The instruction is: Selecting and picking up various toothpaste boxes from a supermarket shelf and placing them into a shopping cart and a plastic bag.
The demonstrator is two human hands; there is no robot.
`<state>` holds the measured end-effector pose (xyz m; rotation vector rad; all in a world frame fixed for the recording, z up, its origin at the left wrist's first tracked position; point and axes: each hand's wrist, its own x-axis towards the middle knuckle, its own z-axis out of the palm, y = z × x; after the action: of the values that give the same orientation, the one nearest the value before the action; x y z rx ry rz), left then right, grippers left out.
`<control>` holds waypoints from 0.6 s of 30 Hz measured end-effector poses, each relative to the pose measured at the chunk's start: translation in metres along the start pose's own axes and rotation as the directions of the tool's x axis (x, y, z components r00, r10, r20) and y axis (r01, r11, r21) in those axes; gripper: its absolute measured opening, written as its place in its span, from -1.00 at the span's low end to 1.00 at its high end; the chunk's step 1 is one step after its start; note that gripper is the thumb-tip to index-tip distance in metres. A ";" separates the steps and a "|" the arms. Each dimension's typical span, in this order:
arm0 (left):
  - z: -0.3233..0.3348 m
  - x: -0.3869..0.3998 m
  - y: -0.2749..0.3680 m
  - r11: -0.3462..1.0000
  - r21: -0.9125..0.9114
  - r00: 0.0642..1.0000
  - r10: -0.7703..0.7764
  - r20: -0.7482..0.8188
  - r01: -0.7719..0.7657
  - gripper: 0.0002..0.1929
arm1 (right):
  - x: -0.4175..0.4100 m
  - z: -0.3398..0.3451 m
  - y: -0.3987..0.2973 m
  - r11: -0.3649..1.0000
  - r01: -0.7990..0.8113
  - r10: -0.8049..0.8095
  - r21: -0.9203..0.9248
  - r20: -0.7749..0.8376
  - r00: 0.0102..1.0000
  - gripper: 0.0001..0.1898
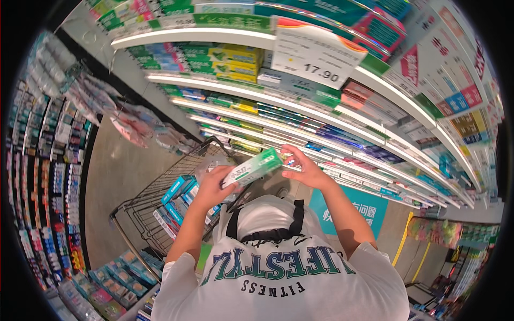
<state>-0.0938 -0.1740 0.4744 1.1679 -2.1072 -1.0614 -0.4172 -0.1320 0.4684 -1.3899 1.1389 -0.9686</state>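
My left hand (216, 185) grips one end of a white and green carton (253, 168), which bears writing and is tilted up to the right in front of my chest. Just beyond the carton's green end is my right hand (303, 168), its thumb and fingers apart and nothing held between them. Below and to the left of the carton stands a wire shopping cart (148, 200). Several blue and white boxes (178, 190) lie in the cart, beside a clear plastic item (207, 166) partly hidden by my left hand.
Store shelves (241, 86) with cartons and price tags curve across the front and right. A large price sign (317, 54) hangs from an upper shelf. Bagged goods (132, 120) hang at the left, near another stocked shelf (52, 180). A teal floor sign (321, 212) lies beneath my right arm.
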 end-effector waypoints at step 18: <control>0.035 0.047 0.040 0.981 0.011 0.975 0.193 -0.107 -0.193 -0.61 | -0.068 -0.111 -0.020 0.976 -0.083 0.130 0.202 -0.231 0.964 -0.60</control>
<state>-0.1614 -0.1878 0.4898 0.9745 -2.0880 -0.8890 -0.5370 -0.0906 0.5039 -1.0654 1.2524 -1.1607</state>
